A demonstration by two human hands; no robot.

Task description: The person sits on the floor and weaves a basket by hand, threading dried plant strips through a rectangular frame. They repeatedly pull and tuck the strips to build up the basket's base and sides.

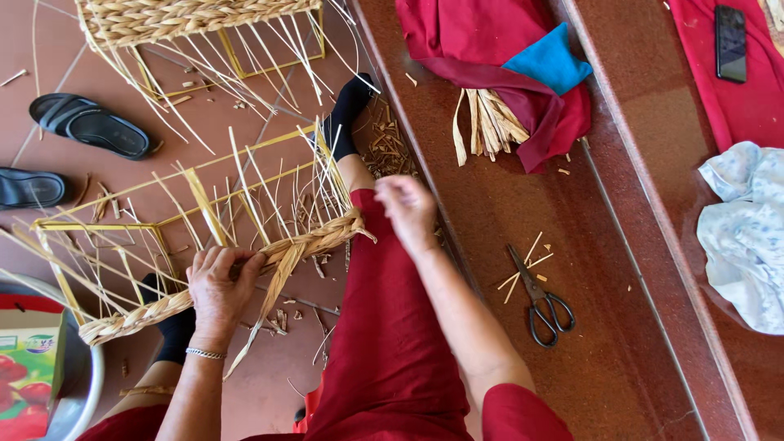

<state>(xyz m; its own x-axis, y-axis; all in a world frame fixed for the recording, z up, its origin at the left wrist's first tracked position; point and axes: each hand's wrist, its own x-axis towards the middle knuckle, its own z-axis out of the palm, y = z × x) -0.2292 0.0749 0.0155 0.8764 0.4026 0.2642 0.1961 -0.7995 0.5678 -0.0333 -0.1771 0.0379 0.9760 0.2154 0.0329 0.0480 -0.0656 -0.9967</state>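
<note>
A yellow wire frame with straw strands woven through it rests across my lap, its near edge bound by a thick braided straw band. My left hand grips the braid and loose strands near the middle of that edge. My right hand pinches the braid's right end beside my red-clad leg. A silver bracelet sits on my left wrist.
A second straw-woven frame stands at the top. Black sandals lie on the floor at left. Scissors lie on the red-brown step at right, with a straw bundle, red and blue cloths, a phone and a pale cloth.
</note>
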